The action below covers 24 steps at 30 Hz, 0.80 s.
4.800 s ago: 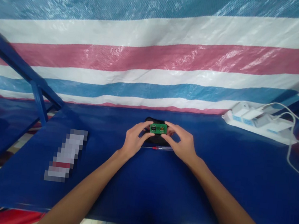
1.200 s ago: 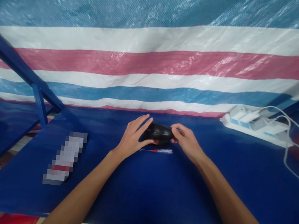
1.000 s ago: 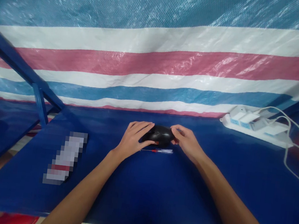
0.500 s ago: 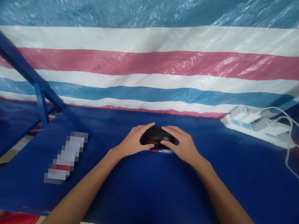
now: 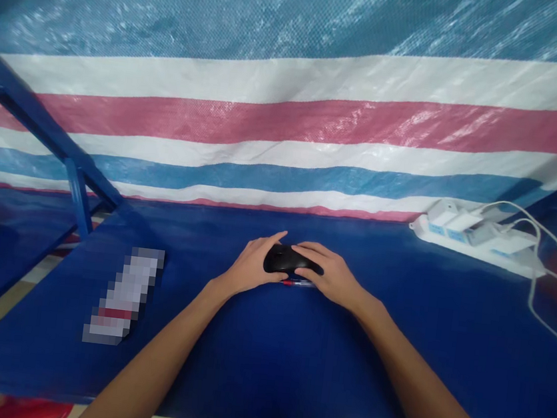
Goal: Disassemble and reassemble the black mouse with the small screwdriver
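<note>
A black, rounded object like a computer mouse point(image 5: 287, 259) is held between both hands over the middle of the blue table point(image 5: 280, 370). My left hand point(image 5: 252, 264) grips its left end, the thumb on the near side and the fingers on the far side. My right hand point(image 5: 332, 274) closes on its right end in the same way. Just in front of the black object, a pen with a red part point(image 5: 299, 283) lies on the table, its ends partly hidden by my thumbs.
A white power strip point(image 5: 480, 242) with plugs and white cables is at the back right. A pixelated pale item point(image 5: 125, 295) lies on the left. Blue metal bars point(image 5: 76, 193) rise at the left, and a striped sheet point(image 5: 288, 123) hangs behind.
The black object has tilted or turned between the hands, and its underside no longer shows. My right hand has moved slightly left, closer to my left hand.
</note>
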### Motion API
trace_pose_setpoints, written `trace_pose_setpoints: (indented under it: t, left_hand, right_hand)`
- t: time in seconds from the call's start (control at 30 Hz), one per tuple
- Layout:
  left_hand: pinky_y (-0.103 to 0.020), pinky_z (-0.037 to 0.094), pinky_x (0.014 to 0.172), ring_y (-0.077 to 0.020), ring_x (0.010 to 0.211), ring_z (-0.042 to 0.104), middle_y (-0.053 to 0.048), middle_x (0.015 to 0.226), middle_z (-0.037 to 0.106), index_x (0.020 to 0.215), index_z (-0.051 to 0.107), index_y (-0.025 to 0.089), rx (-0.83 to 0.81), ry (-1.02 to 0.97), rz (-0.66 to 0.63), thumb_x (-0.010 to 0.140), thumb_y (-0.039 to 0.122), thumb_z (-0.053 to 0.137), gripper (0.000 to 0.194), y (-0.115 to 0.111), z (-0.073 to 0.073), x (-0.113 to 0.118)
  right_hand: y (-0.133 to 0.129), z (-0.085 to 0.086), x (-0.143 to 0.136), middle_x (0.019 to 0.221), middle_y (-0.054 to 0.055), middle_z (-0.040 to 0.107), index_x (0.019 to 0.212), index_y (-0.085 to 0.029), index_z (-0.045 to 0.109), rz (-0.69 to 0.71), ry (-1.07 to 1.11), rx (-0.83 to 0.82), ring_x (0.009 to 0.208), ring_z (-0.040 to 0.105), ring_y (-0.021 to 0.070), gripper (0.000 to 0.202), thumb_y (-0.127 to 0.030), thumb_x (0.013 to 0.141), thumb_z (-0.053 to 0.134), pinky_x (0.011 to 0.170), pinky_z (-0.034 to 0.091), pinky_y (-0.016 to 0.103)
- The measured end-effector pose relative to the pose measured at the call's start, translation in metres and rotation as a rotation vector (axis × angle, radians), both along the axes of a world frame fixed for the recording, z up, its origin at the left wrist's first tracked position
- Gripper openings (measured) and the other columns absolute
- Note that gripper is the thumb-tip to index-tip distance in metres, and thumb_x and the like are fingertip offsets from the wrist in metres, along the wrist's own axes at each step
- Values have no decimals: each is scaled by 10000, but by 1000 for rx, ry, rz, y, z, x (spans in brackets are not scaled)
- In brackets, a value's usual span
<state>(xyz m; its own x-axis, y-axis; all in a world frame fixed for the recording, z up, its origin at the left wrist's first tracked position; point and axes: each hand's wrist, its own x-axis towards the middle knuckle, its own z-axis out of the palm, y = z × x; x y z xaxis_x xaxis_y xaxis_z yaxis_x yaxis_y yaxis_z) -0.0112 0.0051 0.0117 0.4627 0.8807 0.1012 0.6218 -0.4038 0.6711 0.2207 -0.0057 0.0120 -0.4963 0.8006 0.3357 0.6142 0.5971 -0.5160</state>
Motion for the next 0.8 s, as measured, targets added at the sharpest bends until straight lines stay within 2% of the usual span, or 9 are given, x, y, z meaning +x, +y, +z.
trace_pose_setpoints:
  t: [0.8]
  left_hand:
    - [-525, 365, 1039, -336, 1264, 437, -67, 1315, 539, 1476, 310, 349, -17, 5, -6, 761, 377, 739, 835, 1, -1, -1]
  right_hand:
    - [3, -6, 3, 1365, 107, 578, 1344, -251, 560, 2, -68, -36, 1220, 589, 273, 426, -381, 941, 516, 1034, 491, 486]
